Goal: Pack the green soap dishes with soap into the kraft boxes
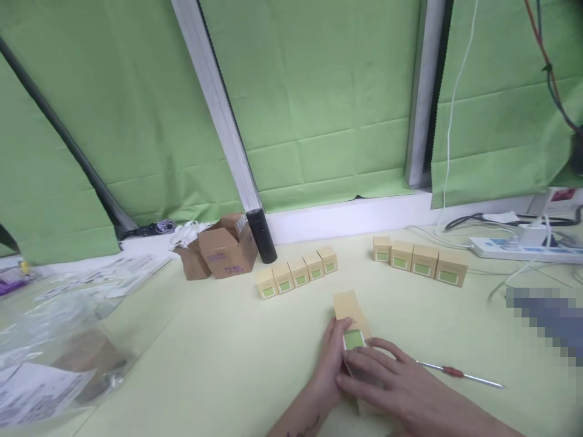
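Observation:
A slim tan cardboard box (350,304) with a green, white-edged label stands out between my two hands, low in the middle of the head view. My left hand (328,367) wraps its left side, the thumb lying over the upper face. Across the lower part of this box lies my right hand (387,379), its fingers bent onto the face and right edge below the label. Those fingers cover much of the lower half, where a darker patch shows. Right of my right hand, a thin metal screwdriver (452,371) with a red middle lies on the table (218,364).
Small tan boxes with green labels stand in two rows, one centre (298,273) and one right (423,262). Behind are an open brown carton (230,249) and a black cylinder (261,235). A power strip (496,247) with cables lies right; plastic bags (68,340) lie left.

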### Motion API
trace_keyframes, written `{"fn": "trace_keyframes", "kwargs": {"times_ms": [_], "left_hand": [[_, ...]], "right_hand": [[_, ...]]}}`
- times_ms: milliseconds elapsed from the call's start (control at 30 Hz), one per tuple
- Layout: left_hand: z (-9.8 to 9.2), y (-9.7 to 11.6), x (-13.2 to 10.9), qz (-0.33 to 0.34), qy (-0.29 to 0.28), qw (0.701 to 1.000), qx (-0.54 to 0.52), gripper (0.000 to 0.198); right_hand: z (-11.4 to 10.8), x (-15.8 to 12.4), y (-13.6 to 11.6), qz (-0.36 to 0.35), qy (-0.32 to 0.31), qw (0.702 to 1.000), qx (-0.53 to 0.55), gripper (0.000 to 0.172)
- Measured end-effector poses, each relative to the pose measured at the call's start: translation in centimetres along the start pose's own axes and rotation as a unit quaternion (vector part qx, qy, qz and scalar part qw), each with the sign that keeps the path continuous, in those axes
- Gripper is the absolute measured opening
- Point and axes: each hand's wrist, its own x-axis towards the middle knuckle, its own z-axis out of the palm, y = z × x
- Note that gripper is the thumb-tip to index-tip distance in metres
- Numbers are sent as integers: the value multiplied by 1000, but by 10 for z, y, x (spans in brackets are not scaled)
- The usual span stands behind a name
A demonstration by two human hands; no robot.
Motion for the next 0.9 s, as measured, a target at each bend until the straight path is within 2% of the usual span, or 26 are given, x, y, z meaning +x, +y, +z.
{"fn": "trace_keyframes", "kwargs": {"times_ms": [67, 167, 233, 333, 400, 500, 700, 800, 900], "left_hand": [[-1, 1, 0, -15, -14, 1000, -17, 36], [-1, 7, -3, -26, -29, 998, -45, 34], [0, 10, -6, -34, -36, 997, -66, 34], [2, 12, -8, -38, -52, 993, -96, 36], [2, 11, -8, -22, -58, 993, -97, 38], [1, 9, -8, 8, -60, 994, -86, 37], [0, 7, -11, 24, -86, 996, -29, 35], [-1, 5, -12, 51, -104, 993, -10, 32], [-2, 6, -11, 50, -96, 994, 1, 30]], "right_hand": [[5, -2, 4, 15, 15, 998, -56, 78], [9, -6, 9, 38, 61, 991, -109, 63], [10, -6, 8, 41, 81, 989, -119, 53], [10, -3, 6, 24, 82, 988, -125, 51], [10, -1, 6, 16, 72, 989, -125, 53], [12, -3, 7, 41, 80, 991, -98, 43], [15, -9, 12, 109, 194, 975, -25, 13], [13, -10, 14, 92, 204, 974, -26, 9], [13, -10, 13, 78, 194, 977, -35, 11]]}}
